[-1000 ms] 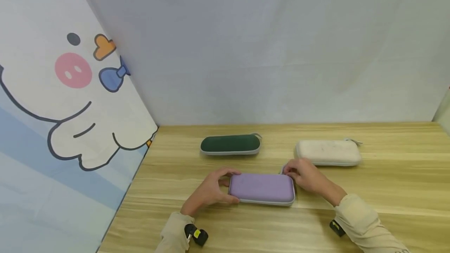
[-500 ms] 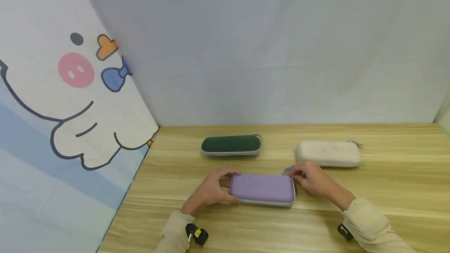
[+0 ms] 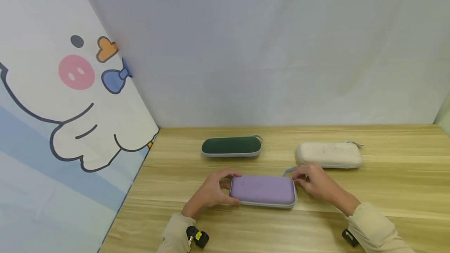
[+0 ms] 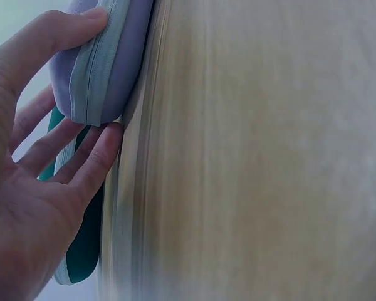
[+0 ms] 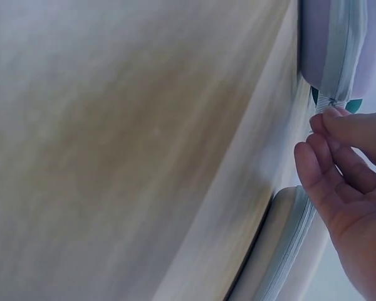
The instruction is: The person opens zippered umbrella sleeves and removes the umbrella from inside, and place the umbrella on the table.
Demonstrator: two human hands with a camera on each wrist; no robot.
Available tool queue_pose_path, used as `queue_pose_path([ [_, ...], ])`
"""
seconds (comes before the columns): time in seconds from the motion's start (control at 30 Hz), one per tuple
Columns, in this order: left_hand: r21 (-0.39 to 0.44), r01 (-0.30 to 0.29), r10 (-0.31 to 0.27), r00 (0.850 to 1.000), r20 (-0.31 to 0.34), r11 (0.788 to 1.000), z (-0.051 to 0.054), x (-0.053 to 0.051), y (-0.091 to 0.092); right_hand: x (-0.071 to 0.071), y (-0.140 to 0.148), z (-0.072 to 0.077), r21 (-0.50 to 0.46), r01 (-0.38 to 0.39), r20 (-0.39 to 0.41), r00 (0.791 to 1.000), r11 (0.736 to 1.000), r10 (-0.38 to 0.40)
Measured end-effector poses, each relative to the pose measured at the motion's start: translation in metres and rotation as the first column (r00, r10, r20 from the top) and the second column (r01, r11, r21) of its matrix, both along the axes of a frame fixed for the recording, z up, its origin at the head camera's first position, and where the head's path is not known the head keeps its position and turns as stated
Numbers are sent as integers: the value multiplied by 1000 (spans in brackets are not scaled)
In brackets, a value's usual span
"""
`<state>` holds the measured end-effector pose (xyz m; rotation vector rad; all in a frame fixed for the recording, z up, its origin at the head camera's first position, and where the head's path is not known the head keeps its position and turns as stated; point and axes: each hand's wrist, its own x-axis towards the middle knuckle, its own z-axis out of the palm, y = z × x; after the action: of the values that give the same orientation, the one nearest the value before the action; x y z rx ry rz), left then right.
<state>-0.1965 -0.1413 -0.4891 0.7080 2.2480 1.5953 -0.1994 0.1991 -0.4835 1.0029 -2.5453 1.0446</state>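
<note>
A purple zippered case point(image 3: 263, 189) lies flat on the wooden table. Its left end is gripped by my left hand point(image 3: 214, 191), thumb on the near side and fingers round the far side; the left wrist view shows that thumb on the pale zipper band point(image 4: 95, 75). At the case's right end, my right hand point(image 3: 318, 182) pinches the zipper pull between thumb and forefinger, as the right wrist view shows the hand point(image 5: 351, 169) at the band's end. A grey strap point(image 3: 289, 171) sticks out beside those fingers. The case looks closed.
Behind the purple case lies a dark green case point(image 3: 231, 146). A cream case point(image 3: 329, 154) rests behind my right hand, close to it. A pale curtain point(image 3: 267, 50) stands along the table's back edge, and a cartoon-printed sheet point(image 3: 116, 128) at the left.
My right hand has moved slightly right and nearer to me, around the case's right end, and more of the grey strap shows. My left hand has kept its hold.
</note>
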Motion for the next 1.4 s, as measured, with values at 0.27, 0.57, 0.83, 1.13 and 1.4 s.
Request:
queue_pose_path([
  [0.27, 11, -7, 7, 1000, -1, 1000, -4, -1, -1, 3, 1, -3, -11, 6, -30, 1000, 1000, -6],
  [0.57, 23, -23, 23, 1000, 4, 999, -6, -1, -1, 9, 2, -8, -33, 51, -28, 998, 998, -52],
  [0.83, 24, -38, 38, 999, 4, 999, -7, -1, -1, 15, 3, -8, -39, 57, -44, 997, 998, -59],
  [1.13, 20, -46, 46, 999, 12, 999, -7, -1, 0, 20, 5, -8, -54, 61, -44, 997, 997, -63],
  [1.4, -1, -56, 56, 998, 15, 998, -5, -1, 1, 25, 6, -9, -70, 73, -36, 997, 995, -75],
])
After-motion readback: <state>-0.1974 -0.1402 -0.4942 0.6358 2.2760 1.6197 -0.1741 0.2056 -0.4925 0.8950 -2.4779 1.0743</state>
